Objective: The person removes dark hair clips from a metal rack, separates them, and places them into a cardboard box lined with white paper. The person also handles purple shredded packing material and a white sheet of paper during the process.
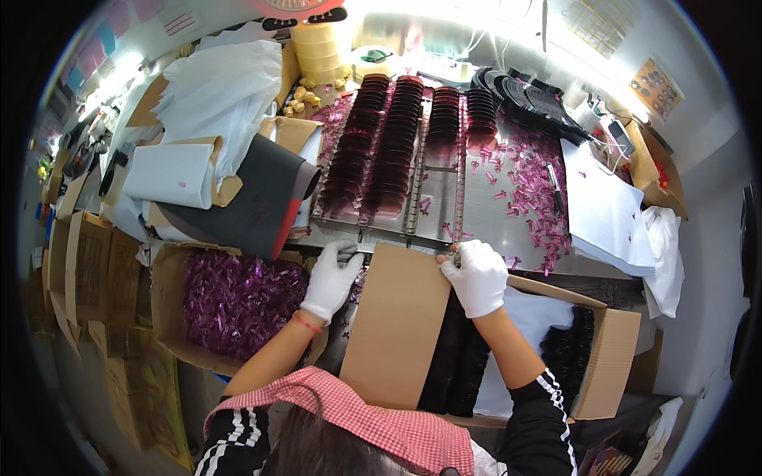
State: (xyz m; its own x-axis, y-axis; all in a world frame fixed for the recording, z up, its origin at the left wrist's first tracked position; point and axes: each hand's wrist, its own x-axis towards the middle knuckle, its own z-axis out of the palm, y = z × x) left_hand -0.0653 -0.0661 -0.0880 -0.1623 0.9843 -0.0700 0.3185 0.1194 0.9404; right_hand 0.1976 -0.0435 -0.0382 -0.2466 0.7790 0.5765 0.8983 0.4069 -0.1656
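Observation:
My left hand, in a white glove, has its fingers curled beside the front edge of a metal rack. Whether it grips the edge is not plain. At the rack's front right is my gloved right hand, thumb and forefinger tips bare and close together; anything between them is too small to tell. Dark red tinted lenses stand in rows in the rack, two long and two shorter. Below the hands, a cardboard flap covers part of a cardboard box holding rows of black pieces and white paper.
On my left stands a carton full of purple plastic bits. Pink plastic bits litter the metal table beside a pen and white sheets. Black curved pieces and tape rolls sit behind.

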